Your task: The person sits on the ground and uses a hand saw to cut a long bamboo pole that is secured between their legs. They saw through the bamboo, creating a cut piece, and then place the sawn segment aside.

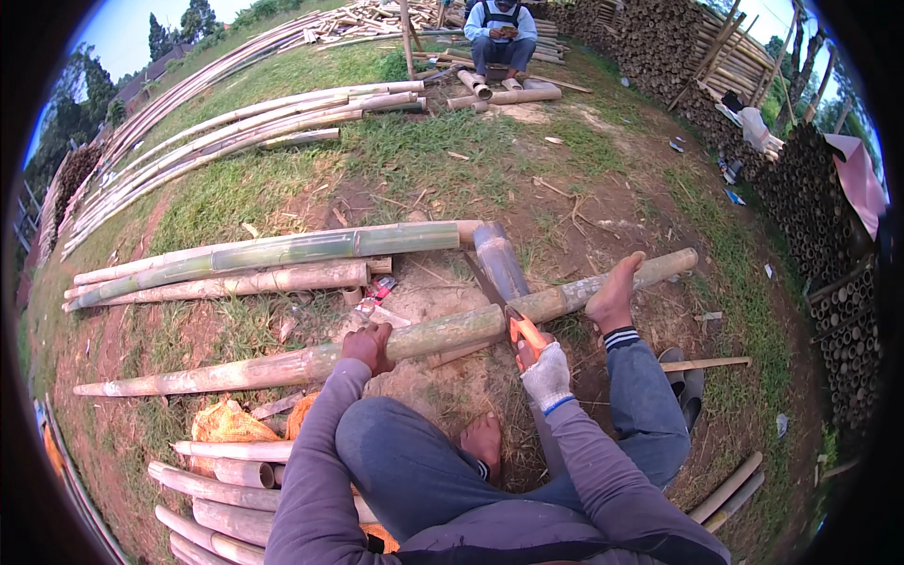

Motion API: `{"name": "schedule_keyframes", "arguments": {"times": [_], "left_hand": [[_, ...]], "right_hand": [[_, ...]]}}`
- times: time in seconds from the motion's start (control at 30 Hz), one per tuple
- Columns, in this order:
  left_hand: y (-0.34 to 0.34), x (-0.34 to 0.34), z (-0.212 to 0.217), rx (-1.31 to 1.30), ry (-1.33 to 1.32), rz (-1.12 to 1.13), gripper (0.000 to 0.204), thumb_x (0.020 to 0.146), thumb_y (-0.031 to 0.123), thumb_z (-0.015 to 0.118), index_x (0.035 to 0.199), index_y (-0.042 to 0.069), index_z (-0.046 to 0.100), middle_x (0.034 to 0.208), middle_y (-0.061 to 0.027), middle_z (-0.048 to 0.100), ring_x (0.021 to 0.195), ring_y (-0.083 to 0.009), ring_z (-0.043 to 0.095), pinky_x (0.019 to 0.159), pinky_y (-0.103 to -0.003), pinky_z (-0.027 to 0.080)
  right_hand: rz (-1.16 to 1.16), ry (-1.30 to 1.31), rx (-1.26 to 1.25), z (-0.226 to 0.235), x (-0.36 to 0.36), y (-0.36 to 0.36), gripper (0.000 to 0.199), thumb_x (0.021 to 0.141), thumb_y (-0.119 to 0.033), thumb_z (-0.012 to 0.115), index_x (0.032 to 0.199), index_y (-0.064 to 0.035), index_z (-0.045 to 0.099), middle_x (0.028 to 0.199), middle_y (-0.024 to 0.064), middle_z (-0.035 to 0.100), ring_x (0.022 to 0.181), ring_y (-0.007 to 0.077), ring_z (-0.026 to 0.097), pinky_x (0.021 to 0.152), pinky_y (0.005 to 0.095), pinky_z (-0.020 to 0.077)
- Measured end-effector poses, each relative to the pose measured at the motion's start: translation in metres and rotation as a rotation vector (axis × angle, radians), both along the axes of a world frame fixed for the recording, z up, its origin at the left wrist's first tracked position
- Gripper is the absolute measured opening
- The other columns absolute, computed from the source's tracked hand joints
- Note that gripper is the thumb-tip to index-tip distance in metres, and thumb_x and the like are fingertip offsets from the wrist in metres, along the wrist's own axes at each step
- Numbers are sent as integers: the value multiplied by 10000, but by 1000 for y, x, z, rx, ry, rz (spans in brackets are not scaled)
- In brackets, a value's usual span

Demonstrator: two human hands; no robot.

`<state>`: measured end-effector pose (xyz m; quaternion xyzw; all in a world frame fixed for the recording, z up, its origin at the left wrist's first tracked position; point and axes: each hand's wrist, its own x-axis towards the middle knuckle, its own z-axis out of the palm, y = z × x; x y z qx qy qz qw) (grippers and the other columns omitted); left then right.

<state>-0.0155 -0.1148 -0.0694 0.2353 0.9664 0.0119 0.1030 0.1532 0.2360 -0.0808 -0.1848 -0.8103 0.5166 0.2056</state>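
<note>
A long, pale bamboo pole [282, 367] lies slantwise in front of me, from the far left to the upper right. My bare left hand [369, 348] is closed over it, left of the middle. In a white knit glove, my right hand [546, 377] grips the orange handle of a handsaw [524, 330]. The saw's blade stands against the pole near a joint and points away and to the left. My bare right foot [618, 294] presses on the pole further right. A thick grey bamboo support [501, 262] runs crosswise beneath the pole.
Several green and tan bamboo poles [282, 250] lie beyond, at left. Cut lengths [235, 513] and an orange net sack [231, 421] sit at my near left. Sandals [689, 391] lie right of my leg. Another person [501, 38] sits far ahead; bamboo stacks [810, 207] line the right.
</note>
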Motion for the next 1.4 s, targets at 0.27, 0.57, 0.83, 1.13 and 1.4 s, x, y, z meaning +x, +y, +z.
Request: {"name": "schedule_keyframes", "arguments": {"times": [0.27, 0.57, 0.83, 1.13, 1.4], "left_hand": [[2, 1, 6, -23, -21, 19, 748, 703, 464, 904, 1314, 161, 595, 1276, -130, 714, 1150, -365, 728, 977, -521, 575], [2, 0, 3, -10, -18, 12, 759, 701, 462, 904, 1324, 163, 591, 1300, -126, 706, 1162, -371, 723, 985, -527, 571], [0, -1, -1, 6, -14, 15, 739, 694, 450, 902, 1300, 162, 593, 1279, -126, 714, 1158, -374, 723, 978, -527, 569], [-3, 1, -1, 54, 30, -13, 667, 709, 399, 896, 1255, 162, 595, 1222, -145, 725, 1092, -385, 743, 926, -535, 585], [1, 2, 5, 31, 9, -9, 660, 717, 400, 888, 1258, 158, 600, 1227, -140, 725, 1117, -374, 736, 935, -532, 586]], "right_hand": [[2, -41, -21, 5, 0, 0, 359, 1005, -349, 740, 1114, -11, 695, 891, 271, 712, 867, 484, 715, 739, 527, 534], [3, -27, -40, 9, 1, -1, 350, 995, -333, 749, 1134, -17, 696, 916, 279, 715, 892, 485, 718, 756, 520, 540], [2, -56, -28, 10, 2, -1, 348, 993, -305, 755, 1179, -20, 682, 956, 254, 729, 917, 455, 731, 790, 497, 550], [23, -5, -111, 3, 0, -1, 354, 998, -265, 751, 1226, -4, 678, 1009, 243, 735, 954, 420, 735, 836, 467, 557], [89, 24, 2, -5, -1, 6, 229, 1069, -171, 692, 1210, -15, 600, 918, 54, 682, 769, 140, 660, 660, 301, 540]]}}
